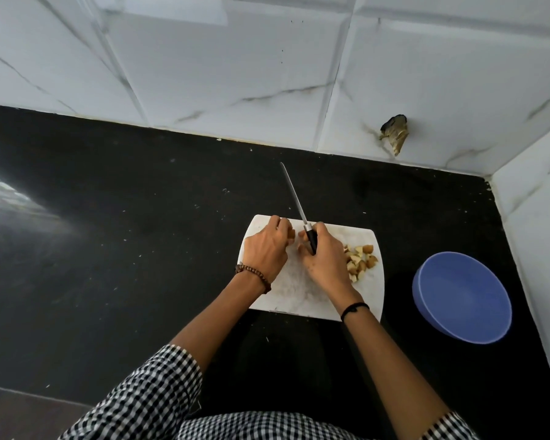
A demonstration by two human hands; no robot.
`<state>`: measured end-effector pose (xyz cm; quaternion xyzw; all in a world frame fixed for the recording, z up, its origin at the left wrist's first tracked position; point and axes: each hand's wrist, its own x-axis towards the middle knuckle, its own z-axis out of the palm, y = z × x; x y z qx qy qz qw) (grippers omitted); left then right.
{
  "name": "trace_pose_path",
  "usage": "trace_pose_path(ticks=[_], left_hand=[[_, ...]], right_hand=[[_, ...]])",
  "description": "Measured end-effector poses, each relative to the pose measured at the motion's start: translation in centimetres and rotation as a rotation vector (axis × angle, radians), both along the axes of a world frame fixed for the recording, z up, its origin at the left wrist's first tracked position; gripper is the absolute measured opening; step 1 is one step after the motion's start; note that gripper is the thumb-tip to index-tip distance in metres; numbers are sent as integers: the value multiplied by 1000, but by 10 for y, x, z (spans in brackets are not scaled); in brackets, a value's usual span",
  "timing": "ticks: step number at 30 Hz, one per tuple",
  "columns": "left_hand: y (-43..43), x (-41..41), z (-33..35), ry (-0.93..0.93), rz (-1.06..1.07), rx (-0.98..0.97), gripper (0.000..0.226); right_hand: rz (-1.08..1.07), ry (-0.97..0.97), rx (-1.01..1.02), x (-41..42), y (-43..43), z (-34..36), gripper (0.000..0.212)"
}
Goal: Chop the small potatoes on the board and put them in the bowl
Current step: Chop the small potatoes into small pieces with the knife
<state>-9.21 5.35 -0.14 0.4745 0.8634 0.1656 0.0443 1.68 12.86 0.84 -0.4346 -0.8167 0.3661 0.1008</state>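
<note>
Left hand and right hand are shown side by side, close but not touching, over the far half of the white chopping board. The right hand is clamped round the black handle of the knife; the narrow blade is raised and pointed away from the person, its tip carried past the far edge of the board and over the black counter. The fingers of the left hand are curled downward near the far left corner of the board; whether a piece is held beneath them cannot be told. A pile of chopped potatoes, cut into small chunks with brown skin and pale flesh, is seen at the right edge of the board, just beside the right hand. The blue bowl is placed on the counter to the right of the board, apart from it and near the right wall; no potato is seen in it. A beaded bracelet is worn on the left wrist and a black band on the right. Checked sleeves are visible at the near edge. A broken patch is seen in the marbled wall tiles behind the counter.
</note>
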Motion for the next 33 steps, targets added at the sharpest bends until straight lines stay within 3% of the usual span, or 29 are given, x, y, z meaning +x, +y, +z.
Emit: trace_pose_path(ticks=[7, 13, 21, 28, 33], left_hand=[[-12, 24, -4, -146, -120, 86, 17], [-25, 40, -12, -221, -138, 86, 21], [-33, 36, -11, -355, 7, 102, 39], [-33, 38, -8, -443, 104, 138, 17], [-31, 36, -8, -468, 149, 117, 9]], right_hand=[[-77, 19, -57, 32, -15, 3, 24], [-91, -9, -65, 58, -29, -3, 46], [-148, 50, -51, 76, -39, 2, 32], [-149, 74, -166, 91, -52, 4, 40], [-104, 27, -142, 95, -62, 4, 37]])
